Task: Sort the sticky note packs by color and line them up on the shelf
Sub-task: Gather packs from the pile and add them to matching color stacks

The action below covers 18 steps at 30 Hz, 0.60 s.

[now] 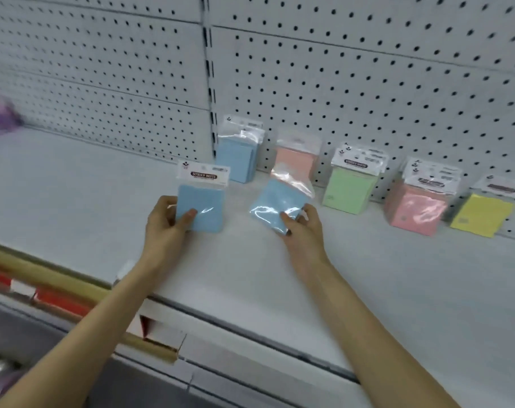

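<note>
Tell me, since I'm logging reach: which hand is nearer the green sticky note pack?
Right. The right hand is just left of and in front of the green pack; the left hand is much farther left.

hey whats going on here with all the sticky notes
A person is sorting sticky note packs on a white shelf. The left hand grips one blue pack upright, and the right hand pinches a second blue pack, tilted. Leaning against the pegboard are stacked blue packs, a salmon pack, a green pack, a pink pack and a yellow pack. The two held packs are not yet lined up.
</note>
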### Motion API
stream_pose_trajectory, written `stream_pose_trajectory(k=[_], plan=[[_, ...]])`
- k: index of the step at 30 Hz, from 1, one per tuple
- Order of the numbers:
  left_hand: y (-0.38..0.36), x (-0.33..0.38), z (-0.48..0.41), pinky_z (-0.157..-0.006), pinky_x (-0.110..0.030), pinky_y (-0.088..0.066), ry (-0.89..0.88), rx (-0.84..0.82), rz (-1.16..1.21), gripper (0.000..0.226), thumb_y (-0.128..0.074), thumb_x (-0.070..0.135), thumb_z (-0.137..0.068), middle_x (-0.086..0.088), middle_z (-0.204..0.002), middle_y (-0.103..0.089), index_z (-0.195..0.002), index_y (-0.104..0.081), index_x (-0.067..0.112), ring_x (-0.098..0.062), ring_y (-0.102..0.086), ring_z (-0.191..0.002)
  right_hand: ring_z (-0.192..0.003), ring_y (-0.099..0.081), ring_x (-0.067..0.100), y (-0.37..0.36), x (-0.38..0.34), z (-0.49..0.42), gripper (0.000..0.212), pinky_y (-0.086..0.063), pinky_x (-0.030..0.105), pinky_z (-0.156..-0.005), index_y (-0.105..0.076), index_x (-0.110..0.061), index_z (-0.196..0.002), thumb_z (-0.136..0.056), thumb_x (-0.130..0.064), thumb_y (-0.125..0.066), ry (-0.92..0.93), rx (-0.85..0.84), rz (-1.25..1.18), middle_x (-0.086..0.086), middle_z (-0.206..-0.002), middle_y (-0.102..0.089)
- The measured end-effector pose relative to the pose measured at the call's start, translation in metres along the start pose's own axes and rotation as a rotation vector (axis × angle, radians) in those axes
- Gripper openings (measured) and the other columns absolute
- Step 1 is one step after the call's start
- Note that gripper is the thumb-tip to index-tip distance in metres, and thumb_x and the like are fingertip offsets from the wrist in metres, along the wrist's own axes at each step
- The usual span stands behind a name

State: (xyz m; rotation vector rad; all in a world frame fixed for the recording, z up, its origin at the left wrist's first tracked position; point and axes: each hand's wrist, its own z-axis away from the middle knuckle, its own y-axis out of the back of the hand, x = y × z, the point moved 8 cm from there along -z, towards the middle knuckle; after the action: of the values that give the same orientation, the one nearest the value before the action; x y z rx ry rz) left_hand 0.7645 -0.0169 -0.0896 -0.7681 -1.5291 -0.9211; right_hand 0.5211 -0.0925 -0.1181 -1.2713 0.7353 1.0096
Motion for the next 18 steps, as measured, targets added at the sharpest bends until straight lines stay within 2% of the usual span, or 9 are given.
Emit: stream_pose_trajectory(k=[2,3,6,9,12,15,18], plan=[[0.009,-0.002,-0.003,-0.061,-0.016,-0.046,-0.033,0.066,0.03,0.015,-0.061,0.007,-0.089,-0.008,-0.089,-0.064,-0.094,-0.049,0.015,-0.001,-0.061,-0.069,-0.083,-0.062,0.018,-0.02,0.007,-0.013,0.029,-0.055,0.026,-0.073,-0.047,-0.013,-0.107,-0.088,0.007,-0.054,0.028,-0.018,0.01,0.003,-0.093,-0.061],[0.012,-0.003,-0.005,-0.061,-0.017,-0.048,-0.045,0.087,0.031,0.017,-0.06,0.007,-0.089,-0.005,-0.088,-0.064,-0.091,-0.049,0.019,-0.004,-0.061,-0.072,-0.084,-0.062,0.018,-0.029,0.01,-0.019,0.029,-0.054,0.026,-0.073,-0.047,-0.014,-0.106,-0.088,0.008,-0.054,0.043,-0.019,0.019,0.003,-0.093,-0.061],[0.024,-0.01,-0.014,-0.077,-0.043,-0.054,-0.019,0.15,0.03,0.015,-0.061,0.025,-0.08,-0.002,-0.09,-0.064,-0.087,-0.048,0.028,-0.022,-0.061,-0.086,-0.088,-0.06,0.02,-0.05,0.014,-0.03,0.031,-0.053,0.023,-0.07,-0.047,-0.011,-0.11,-0.086,0.007,-0.056,0.085,0.01,0.059,0.008,-0.098,-0.06],[0.037,-0.021,-0.03,-0.083,-0.055,-0.051,0.051,0.193,0.047,0.016,-0.059,0.031,-0.076,-0.009,-0.094,-0.064,-0.087,-0.049,0.028,-0.032,-0.062,-0.091,-0.086,-0.057,0.018,-0.062,0.011,-0.045,0.03,-0.051,0.02,-0.067,-0.048,-0.012,-0.108,-0.085,0.005,-0.059,0.151,0.075,0.166,0.009,-0.1,-0.058],[0.035,-0.024,-0.049,-0.086,-0.053,-0.051,0.121,0.171,0.079,0.013,-0.061,0.023,-0.083,-0.013,-0.099,-0.063,-0.089,-0.049,0.026,-0.033,-0.063,-0.096,-0.084,-0.055,0.014,-0.075,0.002,-0.057,0.034,-0.048,0.025,-0.074,-0.049,-0.014,-0.109,-0.083,0.004,-0.061,0.238,0.1,0.298,0.003,-0.095,-0.055],[0.03,-0.027,-0.058,-0.087,-0.049,-0.052,0.142,0.142,0.092,0.018,-0.059,0.016,-0.088,-0.011,-0.099,-0.065,-0.085,-0.048,0.03,-0.03,-0.064,-0.093,-0.073,-0.054,0.004,-0.081,-0.002,-0.061,0.033,-0.046,0.012,-0.064,-0.052,-0.015,-0.106,-0.082,0.005,-0.062,0.3,0.144,0.355,-0.004,-0.088,-0.054],[0.026,-0.028,-0.058,-0.087,-0.049,-0.051,0.097,0.118,0.095,0.02,-0.059,0.018,-0.088,-0.001,-0.093,-0.065,-0.085,-0.047,0.033,-0.025,-0.062,-0.092,-0.064,-0.056,-0.007,-0.084,-0.005,-0.066,0.029,-0.046,0.01,-0.063,-0.055,-0.016,-0.1,-0.081,0.003,-0.066,0.363,0.206,0.383,-0.006,-0.086,-0.056]])
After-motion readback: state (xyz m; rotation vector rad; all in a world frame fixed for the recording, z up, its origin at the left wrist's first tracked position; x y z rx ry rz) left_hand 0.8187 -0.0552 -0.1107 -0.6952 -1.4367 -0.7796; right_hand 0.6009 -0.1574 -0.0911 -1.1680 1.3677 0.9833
